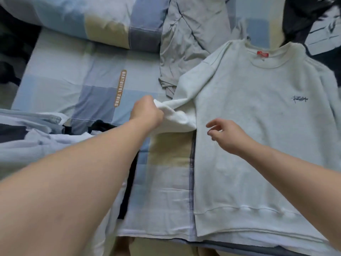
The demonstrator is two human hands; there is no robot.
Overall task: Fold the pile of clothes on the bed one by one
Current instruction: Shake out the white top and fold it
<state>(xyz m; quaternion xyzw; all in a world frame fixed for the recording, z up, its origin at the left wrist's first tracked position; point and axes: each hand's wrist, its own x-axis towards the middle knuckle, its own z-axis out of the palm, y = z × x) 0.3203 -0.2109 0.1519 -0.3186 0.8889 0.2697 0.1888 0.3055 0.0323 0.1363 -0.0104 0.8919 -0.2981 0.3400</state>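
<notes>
Currently the left grip [146, 111] pinches a sleeve [186, 89] of the pale grey fleece sweatshirt [254, 126] lying right of it; the right grip [228, 134] hovers spread, so tugging could skew the body.

A checked bed sheet [60, 71] in pale blue, grey-blue, white and beige lies spread flat. It carries a narrow orange label [120, 87] with white capitals, running lengthwise. A quilt [83, 21] in the same checks lies bunched along the far left edge. In the far right corner sits a black-and-white patterned fabric [313, 19], possibly a pillow; blur hides its shape.
</notes>
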